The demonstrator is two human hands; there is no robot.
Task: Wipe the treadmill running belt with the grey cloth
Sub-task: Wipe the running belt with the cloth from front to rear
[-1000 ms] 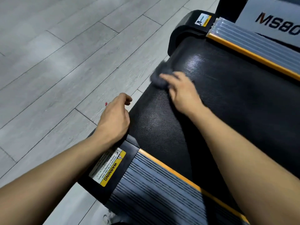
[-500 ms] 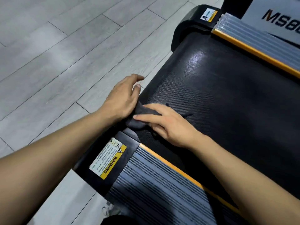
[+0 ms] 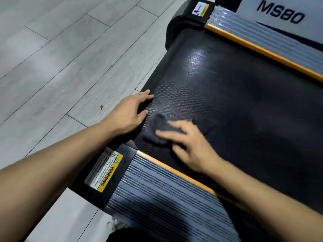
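Observation:
The black textured running belt fills the middle and right of the head view. A small crumpled grey cloth lies on the belt near its rear left corner. My right hand presses the cloth down with straight fingers laid over it; the hand is blurred. My left hand rests flat on the belt's rear edge just left of the cloth, fingers extended and relaxed, holding nothing. Part of the cloth is hidden under my right fingers.
Ribbed grey side rails with orange trim run along both sides of the belt, the near rail and the far rail. A yellow warning label sits on the near black end cap. Grey plank floor lies to the left.
My right hand swept the cloth from the far side of the belt's end back to the near corner, then slightly out onto the belt. My left hand opened and slid onto the belt edge.

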